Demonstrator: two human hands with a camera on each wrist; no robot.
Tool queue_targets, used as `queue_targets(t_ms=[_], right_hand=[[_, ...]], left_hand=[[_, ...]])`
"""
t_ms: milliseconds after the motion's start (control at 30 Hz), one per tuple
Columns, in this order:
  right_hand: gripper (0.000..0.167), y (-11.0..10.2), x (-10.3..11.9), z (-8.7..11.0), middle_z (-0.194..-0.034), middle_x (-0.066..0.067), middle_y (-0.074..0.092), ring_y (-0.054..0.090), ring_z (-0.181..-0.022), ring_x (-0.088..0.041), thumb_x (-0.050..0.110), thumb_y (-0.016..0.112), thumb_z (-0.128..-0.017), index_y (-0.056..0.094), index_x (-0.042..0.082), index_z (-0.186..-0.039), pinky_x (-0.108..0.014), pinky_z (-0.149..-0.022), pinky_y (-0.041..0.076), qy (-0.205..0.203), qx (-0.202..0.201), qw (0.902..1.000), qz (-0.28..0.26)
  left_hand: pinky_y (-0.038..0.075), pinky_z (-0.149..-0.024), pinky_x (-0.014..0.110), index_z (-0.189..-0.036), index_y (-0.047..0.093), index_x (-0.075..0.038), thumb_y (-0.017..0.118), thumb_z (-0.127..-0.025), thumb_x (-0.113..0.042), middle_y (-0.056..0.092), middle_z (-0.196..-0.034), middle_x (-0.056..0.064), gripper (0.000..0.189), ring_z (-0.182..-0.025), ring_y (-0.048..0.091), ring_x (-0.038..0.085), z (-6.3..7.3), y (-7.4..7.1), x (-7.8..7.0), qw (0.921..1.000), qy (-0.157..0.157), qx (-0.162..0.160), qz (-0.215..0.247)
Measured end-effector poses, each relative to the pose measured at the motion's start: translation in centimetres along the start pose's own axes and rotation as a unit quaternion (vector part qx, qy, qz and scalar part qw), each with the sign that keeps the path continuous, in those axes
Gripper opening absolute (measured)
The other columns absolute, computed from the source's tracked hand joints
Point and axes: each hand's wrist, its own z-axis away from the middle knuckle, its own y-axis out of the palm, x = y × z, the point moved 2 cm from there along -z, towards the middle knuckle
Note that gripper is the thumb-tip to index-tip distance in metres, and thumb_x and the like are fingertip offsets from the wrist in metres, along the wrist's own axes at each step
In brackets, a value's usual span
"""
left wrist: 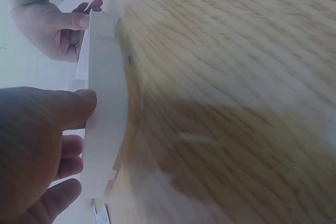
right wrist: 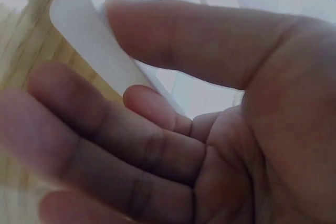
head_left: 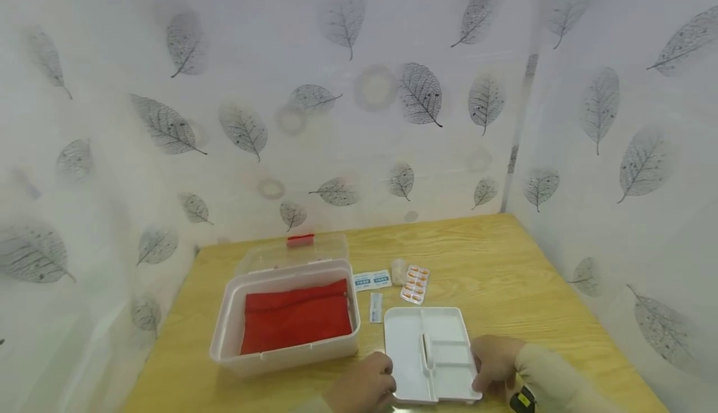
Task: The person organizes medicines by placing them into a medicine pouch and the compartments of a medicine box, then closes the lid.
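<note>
A white divided tray (head_left: 404,354) lies near the front of the table, with one long compartment on its left and smaller ones on its right. My left hand (head_left: 364,383) grips its left side; in the left wrist view the thumb presses the outer wall (left wrist: 107,103). At the right front corner, my right hand (head_left: 498,358) holds the tray. The right wrist view has that thumb on the rim and one fingertip against the side wall (right wrist: 89,40), while the other fingers reach out loosely. Whether the tray's underside touches the table fully, I cannot tell.
Left of the tray stands a clear plastic box (head_left: 300,354) with a red cloth item (head_left: 297,319) inside, its lid (head_left: 331,248) behind. Beyond the tray lie white-and-blue packets (head_left: 373,280), a small packet (head_left: 376,308), a beige roll (head_left: 398,271) and an orange capsule blister pack (head_left: 415,284).
</note>
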Motion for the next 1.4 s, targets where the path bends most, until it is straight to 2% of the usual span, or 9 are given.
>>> queue_targets(t_ms=[133,367,600,833,967,1100,1200,1333,1400], right_hand=[[0.030,0.2,0.6,-0.4,-0.063,-0.008,0.059,0.059,-0.051,-0.021,0.009,0.080,-0.069,0.051,0.008,-0.077,-0.033,-0.044,0.051,-0.007,0.001,1.0000,0.000],[0.029,0.0,0.5,-0.9,-0.060,-0.008,0.060,0.060,-0.051,-0.022,0.009,0.080,-0.071,0.052,0.007,-0.077,-0.033,-0.043,0.050,-0.012,0.002,0.9999,-0.007],[0.029,-0.7,0.1,-1.2,-0.061,-0.008,0.060,0.061,-0.051,-0.022,0.008,0.079,-0.070,0.051,0.007,-0.078,-0.034,-0.043,0.051,-0.014,-0.003,0.9997,-0.019],[0.028,-1.2,-0.1,-1.6,-0.062,-0.008,0.062,0.062,-0.053,-0.021,0.009,0.078,-0.072,0.051,0.007,-0.079,-0.033,-0.044,0.050,-0.006,0.011,0.9999,-0.012],[0.027,-2.1,-0.1,-1.6,-0.065,-0.006,0.062,0.061,-0.057,-0.020,0.017,0.079,-0.075,0.054,0.008,-0.079,-0.033,-0.047,0.052,-0.005,0.009,0.9999,0.002],[0.025,-4.6,-0.1,-2.0,-0.070,-0.005,0.062,0.062,-0.060,-0.020,0.026,0.075,-0.082,0.058,0.009,-0.080,-0.033,-0.050,0.051,-0.016,-0.021,0.9996,-0.007],[0.021,-7.0,0.1,-3.4,-0.073,-0.005,0.062,0.063,-0.062,-0.019,0.026,0.069,-0.088,0.060,0.008,-0.083,-0.032,-0.052,0.050,-0.046,-0.070,0.9964,-0.015],[0.018,-9.7,0.2,-5.9,-0.082,-0.006,0.065,0.062,-0.068,-0.018,0.023,0.064,-0.092,0.064,0.005,-0.091,-0.035,-0.061,0.051,-0.084,-0.146,0.9857,0.000],[0.022,-10.6,0.2,-6.9,-0.088,-0.009,0.067,0.063,-0.072,-0.020,0.023,0.062,-0.092,0.066,0.001,-0.097,-0.038,-0.066,0.052,-0.091,-0.172,0.9809,0.008]], left_hand=[[0.037,-0.068,0.008,-0.086,0.075,-0.026,0.073,-0.084,-0.032,0.053,-0.086,-0.012,0.007,-0.081,0.045,-0.002,0.7,-0.1,0.3,0.9995,-0.005,-0.023,0.019],[0.041,-0.071,0.009,-0.090,0.074,-0.025,0.072,-0.086,-0.032,0.054,-0.091,-0.012,0.008,-0.084,0.046,-0.003,0.9,0.2,0.7,0.9974,-0.031,-0.030,0.058],[0.043,-0.075,0.011,-0.088,0.073,-0.025,0.073,-0.085,-0.031,0.054,-0.091,-0.012,0.007,-0.088,0.049,0.000,0.3,0.4,0.6,0.9961,-0.034,-0.066,0.049],[0.044,-0.077,0.013,-0.086,0.073,-0.026,0.073,-0.085,-0.031,0.054,-0.092,-0.013,0.005,-0.090,0.048,0.000,0.0,0.6,0.7,0.9946,-0.053,-0.059,0.066],[0.045,-0.078,0.014,-0.086,0.073,-0.024,0.075,-0.084,-0.030,0.055,-0.092,-0.012,0.006,-0.091,0.050,0.001,-0.1,0.6,0.6,0.9942,-0.056,-0.068,0.062],[0.047,-0.080,0.015,-0.091,0.072,-0.022,0.074,-0.085,-0.030,0.057,-0.096,-0.011,0.010,-0.093,0.052,0.001,-0.1,0.5,0.5,0.9917,-0.077,-0.069,0.077],[0.048,-0.080,0.017,-0.099,0.071,-0.020,0.073,-0.085,-0.032,0.058,-0.102,-0.008,0.018,-0.095,0.053,0.002,0.0,0.4,0.5,0.9888,-0.100,-0.076,0.082],[0.050,-0.087,0.024,-0.114,0.067,-0.012,0.073,-0.085,-0.040,0.058,-0.115,-0.001,0.041,-0.105,0.055,0.009,0.1,0.6,0.5,0.9841,-0.142,-0.078,0.073],[0.049,-0.092,0.028,-0.125,0.061,-0.007,0.070,-0.085,-0.047,0.056,-0.125,0.004,0.058,-0.113,0.054,0.014,0.1,0.7,0.5,0.9803,-0.173,-0.064,0.070]])
